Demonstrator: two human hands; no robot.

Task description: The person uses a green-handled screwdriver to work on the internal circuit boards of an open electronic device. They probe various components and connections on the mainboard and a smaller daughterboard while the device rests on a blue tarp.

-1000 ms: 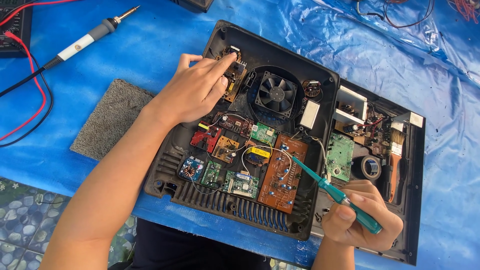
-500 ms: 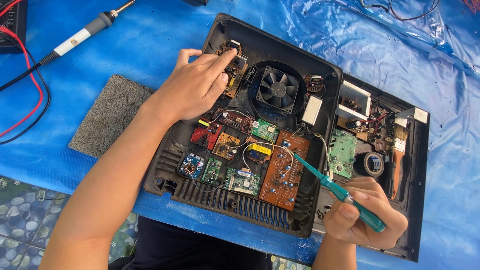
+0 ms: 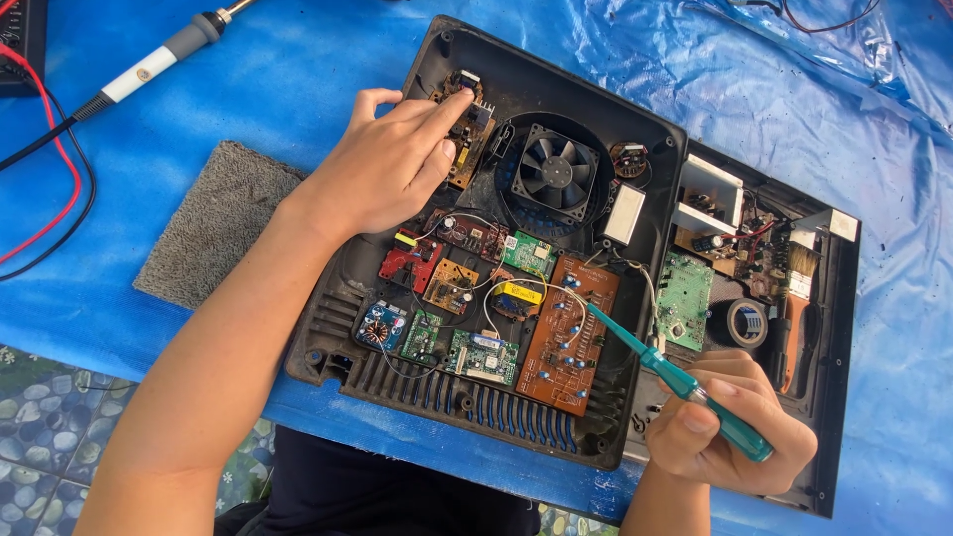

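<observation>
Little has moved: the left hand (image 3: 392,164) still presses flat fingers on the small board (image 3: 465,129), the right hand (image 3: 730,437) stays clenched round the screwdriver (image 3: 675,377), so probing continues.

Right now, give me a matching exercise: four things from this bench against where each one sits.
Things:
1. fan
2. paintbrush
3. soldering iron
4. grey pad

Places:
A. on the blue sheet, top left
B. in the black case, centre top
C. left of the case, by the left forearm
D. in the tray at right, beside the tape roll

Pairs: 1-B, 2-D, 3-A, 4-C
</observation>
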